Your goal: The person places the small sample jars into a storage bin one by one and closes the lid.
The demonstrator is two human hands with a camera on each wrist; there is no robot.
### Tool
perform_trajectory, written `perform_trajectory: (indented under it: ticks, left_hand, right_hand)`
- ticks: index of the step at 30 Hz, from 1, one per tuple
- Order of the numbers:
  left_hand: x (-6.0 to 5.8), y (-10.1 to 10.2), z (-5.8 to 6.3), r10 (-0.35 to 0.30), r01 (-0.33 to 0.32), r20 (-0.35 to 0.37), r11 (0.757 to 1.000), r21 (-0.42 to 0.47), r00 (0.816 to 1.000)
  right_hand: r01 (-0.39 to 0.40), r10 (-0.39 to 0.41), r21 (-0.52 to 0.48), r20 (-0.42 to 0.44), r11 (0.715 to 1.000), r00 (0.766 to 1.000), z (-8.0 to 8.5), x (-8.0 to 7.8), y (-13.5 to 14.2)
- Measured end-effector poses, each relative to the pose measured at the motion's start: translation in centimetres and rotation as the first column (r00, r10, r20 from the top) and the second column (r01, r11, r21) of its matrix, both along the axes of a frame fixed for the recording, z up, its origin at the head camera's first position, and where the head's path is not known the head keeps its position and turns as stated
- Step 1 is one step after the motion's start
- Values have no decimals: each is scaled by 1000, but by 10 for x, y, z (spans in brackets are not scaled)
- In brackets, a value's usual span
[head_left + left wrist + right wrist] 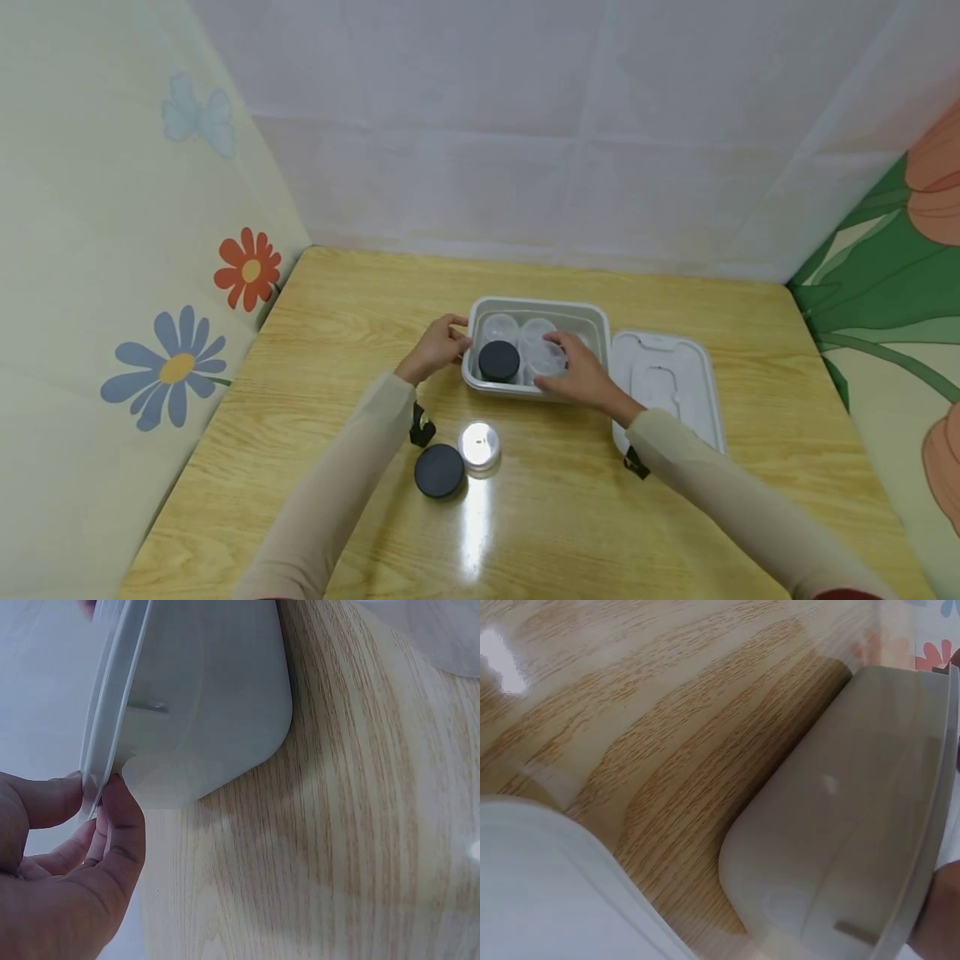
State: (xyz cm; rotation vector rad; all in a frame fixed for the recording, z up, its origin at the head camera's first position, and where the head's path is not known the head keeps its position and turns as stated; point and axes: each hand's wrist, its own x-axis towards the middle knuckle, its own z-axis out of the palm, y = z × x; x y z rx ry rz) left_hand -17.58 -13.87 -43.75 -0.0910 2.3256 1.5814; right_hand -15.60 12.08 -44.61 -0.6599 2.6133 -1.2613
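Note:
A white plastic storage box (536, 390) stands on the wooden table. Its left rim is pinched between thumb and fingers of my left hand (437, 348), which shows closely in the left wrist view (75, 870). Inside the box sit several clear round jars (499, 329) and one with a black lid (498, 361). My right hand (585, 375) reaches over the front right rim, thumb and fingers around a clear jar (545, 360). In the right wrist view only a bit of that hand (939, 919) shows at the box rim; the jar is hidden there.
The white box lid (663, 375) lies flat just right of the box, partly under my right forearm. In front of the box, a round black-topped piece (439, 471) and a clear round piece (478, 446) lie side by side. Fabric-covered walls (525, 183) bound the table.

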Motion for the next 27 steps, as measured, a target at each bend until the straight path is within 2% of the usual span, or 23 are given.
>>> perform_trajectory:
  ticks: [13,27]
  left_hand:
    - [-1,0,1,-8,9,4,1000,-8,1000]
    - [-2,-1,0,-10,11,17,1000,-19,1000]
  right_hand:
    - [3,-3,33,18,999,1000,-3,-6,-2]
    - [-44,44,-7,73,999,996,-4,-6,-2]
